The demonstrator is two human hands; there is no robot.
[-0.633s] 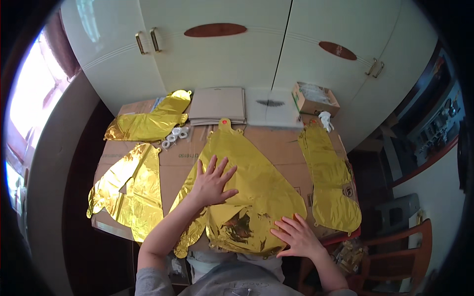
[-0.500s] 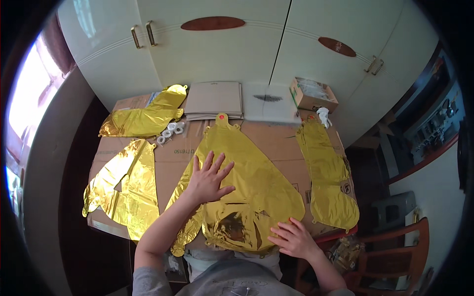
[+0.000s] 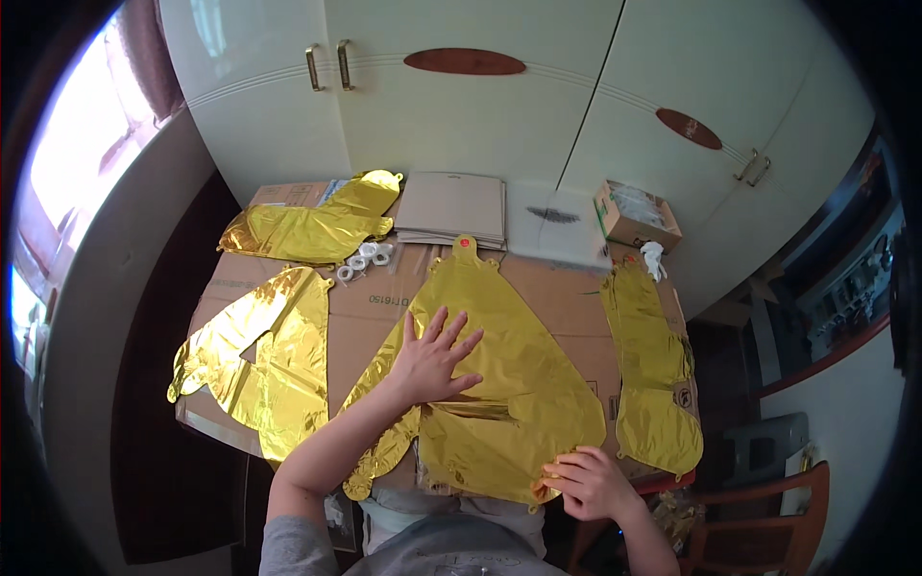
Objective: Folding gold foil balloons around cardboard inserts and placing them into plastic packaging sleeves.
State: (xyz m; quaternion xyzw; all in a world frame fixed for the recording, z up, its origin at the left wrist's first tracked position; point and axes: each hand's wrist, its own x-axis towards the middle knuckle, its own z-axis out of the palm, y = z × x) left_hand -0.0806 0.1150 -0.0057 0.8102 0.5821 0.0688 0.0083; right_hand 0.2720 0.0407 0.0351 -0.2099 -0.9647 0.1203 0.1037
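Note:
A large gold foil balloon [image 3: 523, 370], flat and roughly triangular, lies in front of me with a red spot on its top tab. My left hand [image 3: 434, 367] rests on its upper middle, palm down with fingers spread. At the balloon's lower right corner, my right hand [image 3: 591, 485] has its fingers curled over the foil edge, pinching it. Left of it lies another flat gold balloon [image 3: 300, 370] with a small triangular hole. A narrower gold balloon [image 3: 645, 355] lies along the right side, and one more gold foil piece [image 3: 307, 228] sits at the far left.
Brown cardboard [image 3: 384, 305] covers the table. Toward the back are white tape-like rolls [image 3: 363, 259], a stack of grey-brown boards [image 3: 451, 204], and an open box [image 3: 634, 216] of clear plastic. White cabinets [image 3: 461, 115] stand behind; a wooden chair [image 3: 812, 499] is at right.
My right hand has gone from lying spread on the balloon's lower right corner to gripping its edge. The left hand stays on the foil. The whole view has shifted.

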